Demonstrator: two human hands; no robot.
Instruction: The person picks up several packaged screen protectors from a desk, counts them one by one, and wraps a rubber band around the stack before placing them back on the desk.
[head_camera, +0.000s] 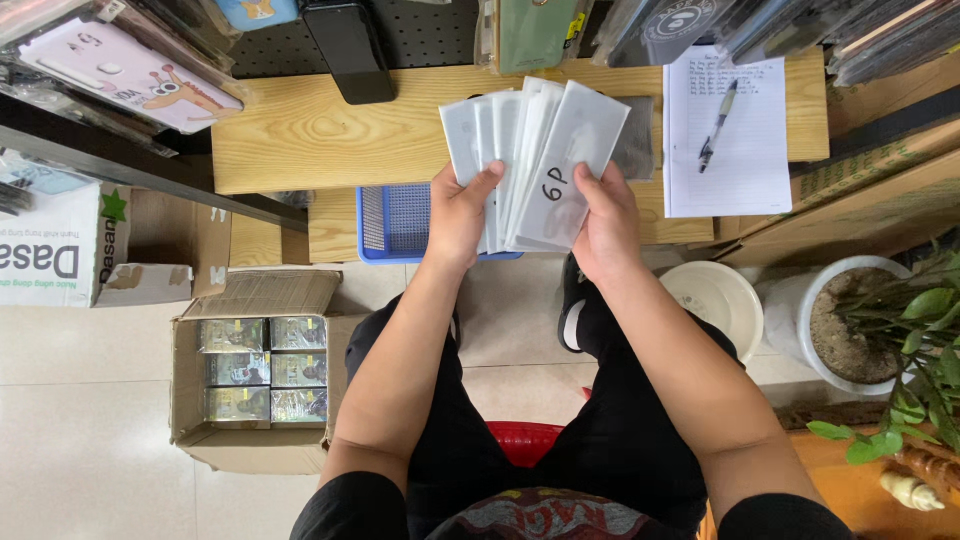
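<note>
Both hands fan white packets above the table.
Left hand (462, 215) and right hand (603, 222) grip the packets (540, 150); a blue basket (392, 222) lies under them.

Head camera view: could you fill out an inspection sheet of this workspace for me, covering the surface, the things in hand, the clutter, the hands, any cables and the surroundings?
Surface: pale wooden shelf above a tiled floor.
Things in hand: fanned stack of white flat packets, the front one with handwriting on it.
Clutter: blue mesh basket, lined notepad with a pen on it, dark phone.
Hands: left hand and right hand both grip the packets from below.
Cables: nothing seen.
Surroundings: open cardboard box of small packs, white bucket, potted plant, red stool, hanging phone cases.
</note>
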